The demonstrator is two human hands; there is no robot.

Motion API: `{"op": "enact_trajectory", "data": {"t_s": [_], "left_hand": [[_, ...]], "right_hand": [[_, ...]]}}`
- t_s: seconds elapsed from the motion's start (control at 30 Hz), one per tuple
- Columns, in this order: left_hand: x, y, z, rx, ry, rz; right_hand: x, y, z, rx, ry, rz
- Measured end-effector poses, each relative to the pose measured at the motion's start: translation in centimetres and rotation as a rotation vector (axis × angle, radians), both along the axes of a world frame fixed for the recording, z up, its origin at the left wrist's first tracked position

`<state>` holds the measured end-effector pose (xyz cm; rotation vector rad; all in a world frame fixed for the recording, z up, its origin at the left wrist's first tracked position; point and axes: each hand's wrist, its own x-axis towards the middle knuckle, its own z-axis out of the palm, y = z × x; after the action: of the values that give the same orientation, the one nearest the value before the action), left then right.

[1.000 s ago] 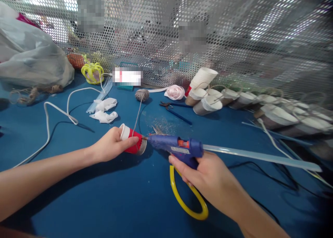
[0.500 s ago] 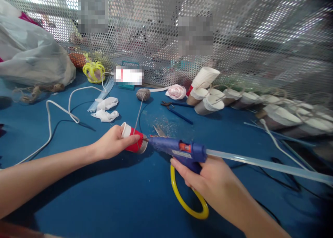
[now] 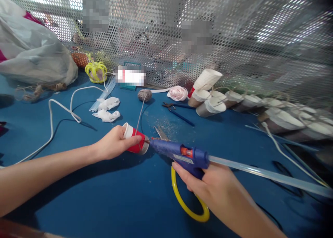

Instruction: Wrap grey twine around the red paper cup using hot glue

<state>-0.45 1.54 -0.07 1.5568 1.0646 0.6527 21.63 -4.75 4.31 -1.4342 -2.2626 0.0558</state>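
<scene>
My left hand [image 3: 113,143] is closed on a red and white paper cup [image 3: 128,131], which lies tilted with its white rim toward the left. Its thumb presses near a strand of grey yarn that runs from the cup up to a small yarn ball [image 3: 144,95]. In my right hand [image 3: 205,180] is a blue hot glue gun [image 3: 179,150], a long clear glue stick [image 3: 249,168] jutting from its back. The gun's nozzle meets the cup near its grey end; whether it touches is hard to tell. Yellow-handled scissors [image 3: 174,193] lie partly hidden beneath the gun.
Blue-handled pliers [image 3: 182,116] lie beyond the scissors, near a pink fabric rose [image 3: 177,93]. Several wrapped cups [image 3: 210,106] line the right back. White cable [image 3: 50,127] and crumpled white scraps [image 3: 106,115] lie left. A perforated metal screen [image 3: 156,33] stands behind.
The view has shifted slightly, so everything sits a little lower and farther right. Both hands keep their hold, with the nozzle still at the cup.
</scene>
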Motion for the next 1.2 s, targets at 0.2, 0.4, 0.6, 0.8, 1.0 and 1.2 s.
{"op": "enact_trajectory", "data": {"t_s": [0.2, 0.4, 0.6, 0.8, 1.0, 1.2], "left_hand": [[0.0, 0.0, -0.2, 0.013, -0.009, 0.004], [0.0, 0.0, 0.0, 0.007, -0.006, -0.002], [0.0, 0.0, 0.0, 0.005, -0.004, 0.005], [0.1, -0.1, 0.2, -0.008, 0.009, 0.012], [0.1, 0.0, 0.3, -0.032, -0.031, 0.005], [0.2, 0.1, 0.3, -0.069, -0.064, -0.010]], "right_hand": [[0.1, -0.1, -0.5, 0.038, 0.000, -0.004], [0.1, -0.2, -0.7, 0.059, -0.008, 0.021], [0.3, -0.5, -0.8, 0.045, -0.018, 0.006], [0.0, -0.5, 0.2, 0.010, -0.028, -0.007], [-0.6, -0.7, 0.9, -0.047, -0.043, -0.002], [0.0, -0.9, 0.4, -0.058, -0.058, 0.019]]}}
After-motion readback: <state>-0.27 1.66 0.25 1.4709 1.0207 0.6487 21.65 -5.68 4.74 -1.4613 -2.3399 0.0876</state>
